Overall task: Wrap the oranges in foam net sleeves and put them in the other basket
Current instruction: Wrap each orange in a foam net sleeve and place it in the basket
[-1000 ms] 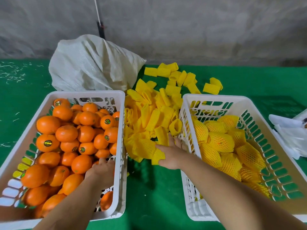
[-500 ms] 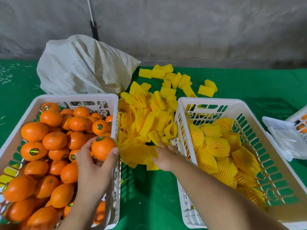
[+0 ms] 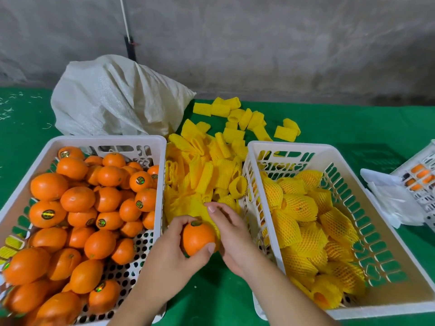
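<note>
Round bare orange [image 3: 197, 238] is sitting gripped between left hand [image 3: 175, 257] fingers and thumb; right hand [image 3: 231, 234] fingers are pinching a yellow foam net sleeve [image 3: 188, 208] just beyond it

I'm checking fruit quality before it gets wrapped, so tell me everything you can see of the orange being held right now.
The orange is round, bright and smooth-skinned, unwrapped, with a small dark sticker near its top. The left hand grips it, thumb across its lower front, over the green cloth between the two baskets. The right hand is beside it, holding a yellow foam net sleeve against its far side.
</note>
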The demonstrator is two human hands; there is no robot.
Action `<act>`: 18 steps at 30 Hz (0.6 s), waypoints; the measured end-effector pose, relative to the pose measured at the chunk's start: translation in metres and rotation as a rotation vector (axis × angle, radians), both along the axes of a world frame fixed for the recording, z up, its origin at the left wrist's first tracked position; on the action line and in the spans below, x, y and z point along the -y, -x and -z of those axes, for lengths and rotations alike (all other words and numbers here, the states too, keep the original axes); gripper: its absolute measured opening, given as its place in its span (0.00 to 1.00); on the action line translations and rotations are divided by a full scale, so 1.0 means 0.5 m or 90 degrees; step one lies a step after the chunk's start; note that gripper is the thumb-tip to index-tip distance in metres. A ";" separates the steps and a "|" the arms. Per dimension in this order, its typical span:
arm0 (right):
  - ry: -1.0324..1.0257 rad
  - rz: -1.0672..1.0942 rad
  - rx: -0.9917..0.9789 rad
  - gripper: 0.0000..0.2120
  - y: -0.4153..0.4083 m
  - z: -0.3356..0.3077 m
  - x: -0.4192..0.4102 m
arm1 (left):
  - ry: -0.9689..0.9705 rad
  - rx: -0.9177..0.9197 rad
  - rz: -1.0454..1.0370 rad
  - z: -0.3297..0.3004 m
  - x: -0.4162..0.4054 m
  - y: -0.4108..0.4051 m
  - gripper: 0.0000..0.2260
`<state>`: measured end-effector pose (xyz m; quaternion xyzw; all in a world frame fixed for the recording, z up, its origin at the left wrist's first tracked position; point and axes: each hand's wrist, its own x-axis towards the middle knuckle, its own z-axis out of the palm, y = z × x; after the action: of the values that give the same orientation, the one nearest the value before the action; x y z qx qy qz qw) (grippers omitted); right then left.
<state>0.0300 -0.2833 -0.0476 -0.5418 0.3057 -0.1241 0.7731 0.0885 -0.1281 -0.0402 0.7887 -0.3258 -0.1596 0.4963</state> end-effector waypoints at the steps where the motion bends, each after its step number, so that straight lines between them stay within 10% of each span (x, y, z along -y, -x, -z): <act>1: -0.064 -0.009 0.032 0.17 0.009 -0.003 -0.010 | 0.024 -0.049 -0.004 -0.003 0.000 -0.001 0.25; 4: -0.139 -0.046 0.137 0.22 0.032 -0.012 -0.022 | 0.117 -0.199 -0.025 -0.009 -0.013 -0.014 0.21; 8: 0.069 -0.052 0.085 0.20 0.045 -0.031 -0.044 | 0.172 -0.378 0.029 -0.006 -0.041 -0.034 0.25; 18: 0.247 0.036 0.043 0.05 0.060 -0.026 -0.083 | 0.244 -0.516 0.051 0.016 -0.065 -0.023 0.34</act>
<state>-0.0001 -0.2416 -0.0344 -0.6670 0.2651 -0.2207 0.6605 0.0998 -0.0958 -0.0482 0.5432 -0.1588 -0.4115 0.7144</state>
